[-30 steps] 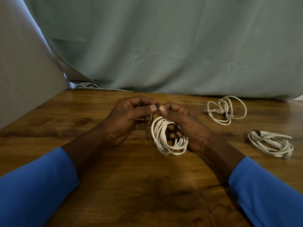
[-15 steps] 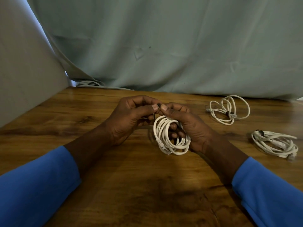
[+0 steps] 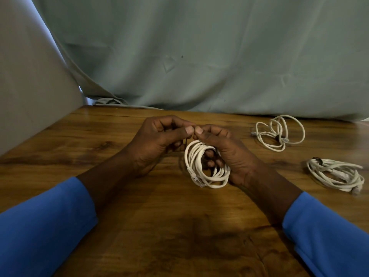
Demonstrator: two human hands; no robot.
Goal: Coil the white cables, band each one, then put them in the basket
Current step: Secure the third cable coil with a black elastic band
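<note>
On the glossy, grained brown wooden bench (image 3: 139, 226), I see the left hand (image 3: 157, 140) curled, its thumb and forefinger pinching what looks like a thin dark elastic band (image 3: 193, 134) over the round coil of smooth white cable (image 3: 201, 166). The right hand (image 3: 229, 154) grips that coil upright at mid-bench, fingers threaded through its loops. Further right lie a loosely looped banded white cable (image 3: 279, 134) and a flatter banded white bundle (image 3: 335, 174). Both grips match a second ago, thumbs still tip to tip.

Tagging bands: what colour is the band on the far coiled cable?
Black; the band shows mid-coil on the far cable, head view.
</note>
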